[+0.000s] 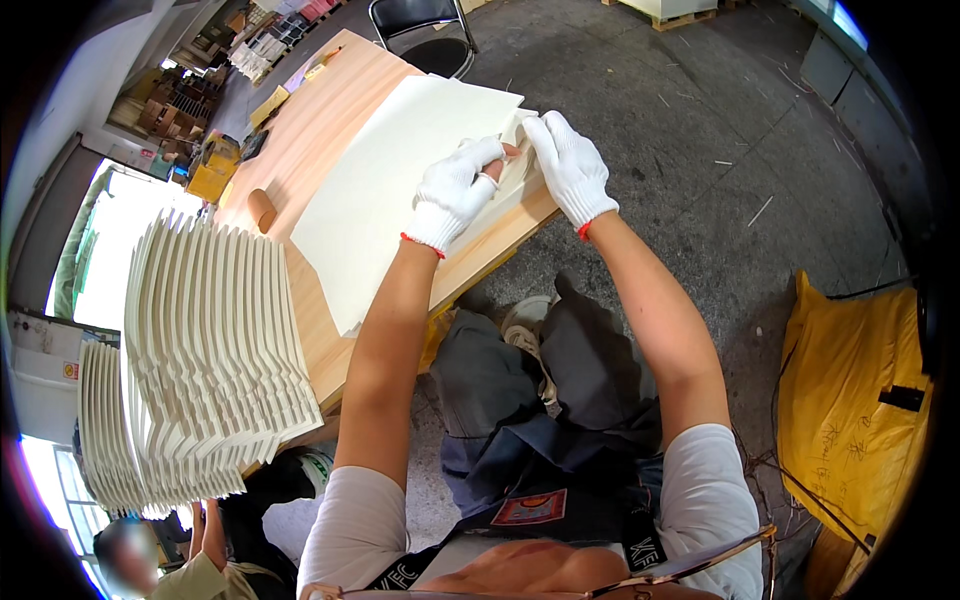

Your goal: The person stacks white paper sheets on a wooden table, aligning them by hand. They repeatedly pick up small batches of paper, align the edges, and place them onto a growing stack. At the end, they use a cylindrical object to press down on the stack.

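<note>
Cream paper or card sheets (370,180) lie in a flat pile on the wooden table. My left hand (455,195), in a white knit glove with a red cuff, is closed at the right edge of the pile. Its bare thumb and fingertip pinch the sheet edges. Beside it my right hand (570,170), gloved the same way, is bent over the far right corner of the pile, its fingers closed on the sheets. Some edges curl up between the two hands. The right fingertips are partly hidden.
Tall stacks of bent cream sheets (215,330) stand at the table's left end. A brown roll (262,210) and a yellow box (213,168) are on the wooden table (300,130). A black chair (435,45) stands beyond; a yellow cover (850,420) hangs right. Another person (190,570) is lower left.
</note>
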`<state>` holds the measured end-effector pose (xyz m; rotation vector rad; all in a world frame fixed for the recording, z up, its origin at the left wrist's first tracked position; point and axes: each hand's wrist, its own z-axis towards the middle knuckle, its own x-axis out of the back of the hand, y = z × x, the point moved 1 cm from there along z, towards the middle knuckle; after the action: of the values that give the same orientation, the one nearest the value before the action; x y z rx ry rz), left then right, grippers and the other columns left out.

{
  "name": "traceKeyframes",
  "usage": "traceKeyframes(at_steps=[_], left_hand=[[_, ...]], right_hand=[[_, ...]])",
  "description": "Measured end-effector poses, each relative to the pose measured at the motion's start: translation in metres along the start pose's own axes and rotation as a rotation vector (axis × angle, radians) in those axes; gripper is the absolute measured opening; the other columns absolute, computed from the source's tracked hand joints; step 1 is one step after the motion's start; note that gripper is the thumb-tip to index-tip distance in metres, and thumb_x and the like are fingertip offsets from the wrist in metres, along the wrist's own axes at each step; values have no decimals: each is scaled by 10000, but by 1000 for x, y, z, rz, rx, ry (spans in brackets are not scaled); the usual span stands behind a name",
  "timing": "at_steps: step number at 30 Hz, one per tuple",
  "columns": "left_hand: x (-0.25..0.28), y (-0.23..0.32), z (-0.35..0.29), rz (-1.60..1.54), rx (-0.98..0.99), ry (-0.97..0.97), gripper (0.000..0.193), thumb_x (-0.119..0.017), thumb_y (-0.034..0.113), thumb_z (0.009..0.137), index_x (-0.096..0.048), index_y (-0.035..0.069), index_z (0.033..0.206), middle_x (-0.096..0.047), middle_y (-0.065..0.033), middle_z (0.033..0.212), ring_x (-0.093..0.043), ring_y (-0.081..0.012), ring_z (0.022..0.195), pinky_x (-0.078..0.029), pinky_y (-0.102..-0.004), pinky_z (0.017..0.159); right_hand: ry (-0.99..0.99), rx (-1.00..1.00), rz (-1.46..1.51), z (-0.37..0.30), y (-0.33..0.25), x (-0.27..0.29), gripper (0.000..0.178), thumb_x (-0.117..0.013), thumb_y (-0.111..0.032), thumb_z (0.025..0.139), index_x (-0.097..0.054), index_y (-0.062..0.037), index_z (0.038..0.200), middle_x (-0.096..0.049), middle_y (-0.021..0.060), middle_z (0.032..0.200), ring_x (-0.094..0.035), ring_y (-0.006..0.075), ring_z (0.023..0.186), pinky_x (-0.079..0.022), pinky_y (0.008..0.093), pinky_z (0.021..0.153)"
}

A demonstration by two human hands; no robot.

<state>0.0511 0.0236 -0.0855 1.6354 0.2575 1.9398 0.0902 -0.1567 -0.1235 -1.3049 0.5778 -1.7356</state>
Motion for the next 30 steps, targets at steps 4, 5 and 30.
traceKeyframes(at_steps=[4, 5, 30], left_hand=[[2, 13, -2, 19, -3, -3, 333, -701, 290, 886, -690, 209, 1210, -677, -98, 1121, -675, -280, 978, -526, -348, 896], [1, 11, -2, 6, -2, 6, 335, -705, 284, 884, -691, 210, 1210, -677, -98, 1122, -675, -281, 983, -526, -348, 898], [1, 11, -2, 15, 11, -15, 328, -696, 292, 919, -664, 153, 1215, -668, -110, 1112, -656, -266, 996, -491, -354, 911]], right_hand=[[1, -4, -10, 0, 2, 0, 409, -334, -459, 1041, -576, -176, 1209, -686, 185, 1036, -671, 414, 894, -508, 524, 765], [4, 12, -20, -1, 0, 0, 409, -331, -459, 1042, -576, -177, 1208, -686, 186, 1038, -670, 415, 895, -507, 523, 766], [13, -54, 108, 1, 5, -3, 414, -367, -498, 1030, -564, -150, 1137, -683, 222, 971, -660, 441, 897, -489, 539, 770]])
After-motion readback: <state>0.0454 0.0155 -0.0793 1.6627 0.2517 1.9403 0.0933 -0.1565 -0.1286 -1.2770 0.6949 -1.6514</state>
